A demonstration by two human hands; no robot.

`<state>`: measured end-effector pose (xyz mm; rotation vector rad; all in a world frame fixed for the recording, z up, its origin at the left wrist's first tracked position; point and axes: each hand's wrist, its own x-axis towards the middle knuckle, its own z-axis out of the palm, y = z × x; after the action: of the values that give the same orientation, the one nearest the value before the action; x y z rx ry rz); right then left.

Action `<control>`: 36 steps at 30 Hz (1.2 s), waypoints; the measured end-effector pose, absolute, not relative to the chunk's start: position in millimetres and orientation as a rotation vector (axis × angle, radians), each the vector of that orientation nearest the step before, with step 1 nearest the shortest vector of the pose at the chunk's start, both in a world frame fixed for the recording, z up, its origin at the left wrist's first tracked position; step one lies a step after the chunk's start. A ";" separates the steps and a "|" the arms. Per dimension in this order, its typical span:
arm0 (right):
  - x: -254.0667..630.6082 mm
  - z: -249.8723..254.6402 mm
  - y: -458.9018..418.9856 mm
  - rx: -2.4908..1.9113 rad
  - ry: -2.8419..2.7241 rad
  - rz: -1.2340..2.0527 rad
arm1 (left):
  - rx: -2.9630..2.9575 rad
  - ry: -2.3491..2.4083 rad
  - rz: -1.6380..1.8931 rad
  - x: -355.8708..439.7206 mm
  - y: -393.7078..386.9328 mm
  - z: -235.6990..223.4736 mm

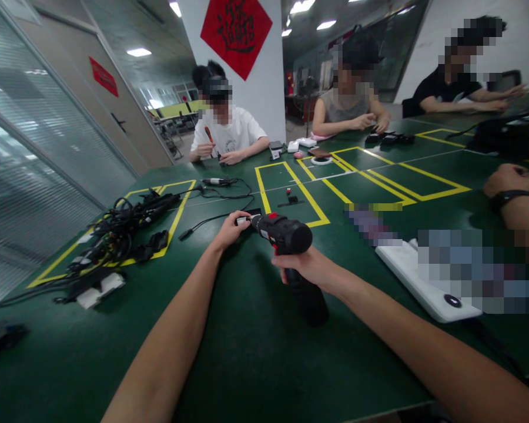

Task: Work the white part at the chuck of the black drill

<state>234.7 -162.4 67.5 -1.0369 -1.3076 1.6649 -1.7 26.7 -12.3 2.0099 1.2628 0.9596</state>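
A black cordless drill (291, 235) is gripped by the right hand (306, 267) around its handle, just above the green table (247, 364); its front end is pointed at a small black adapter box (254, 214) with a white label, which is pinched in the fingers of the left hand (230, 229); whether the tip is touching the box cannot be told; a thin black cable (203, 222) is seen close beside the left hand; a heap of black cables (123, 229) is placed farther left, partly inside a yellow tape outline (176, 226)
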 end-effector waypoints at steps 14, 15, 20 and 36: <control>234.2 67.8 -161.1 -1.045 -1.306 1.664 | 1.998 1.284 0.988 0.9 22.3 -8.0; 234.4 67.7 -161.1 -1.041 -1.307 1.662 | 2.000 1.275 0.991 0.8 22.7 -8.2; 235.0 69.4 -162.9 -1.064 -1.335 1.655 | 1.990 1.254 0.991 1.5 23.4 -8.0; 236.0 63.3 -160.3 -1.023 -1.346 1.650 | 1.970 1.270 0.989 1.0 26.5 -10.0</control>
<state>236.0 -160.3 63.3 -1.0227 -1.3460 1.6504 1.0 26.5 -10.0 1.9700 1.2695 0.9892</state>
